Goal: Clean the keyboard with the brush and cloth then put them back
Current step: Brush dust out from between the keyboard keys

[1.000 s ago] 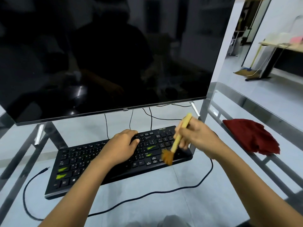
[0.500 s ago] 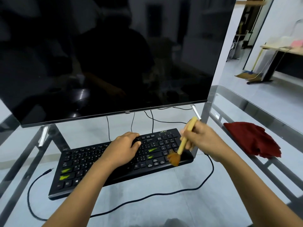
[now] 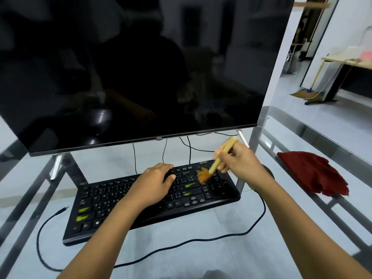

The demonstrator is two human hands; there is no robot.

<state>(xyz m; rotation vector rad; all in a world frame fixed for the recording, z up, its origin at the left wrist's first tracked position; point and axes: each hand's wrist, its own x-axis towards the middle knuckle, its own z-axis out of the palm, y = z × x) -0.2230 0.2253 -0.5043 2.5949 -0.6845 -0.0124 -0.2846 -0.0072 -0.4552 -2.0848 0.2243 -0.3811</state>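
Bristles of the brush (image 3: 213, 165) press on the keys at the right end of the keyboard (image 3: 141, 200), which lies on the glass table (image 3: 181, 264) below the monitor (image 3: 141, 67). Your right hand (image 3: 237, 164) is closed around the wooden handle; your left hand (image 3: 153, 188) lies flat on the middle keys, clutching nothing. The red cloth (image 3: 314, 174) waits well apart on the right. Push too hard and the keyboard could skid on the glass, or its cable (image 3: 181, 242) could snag.
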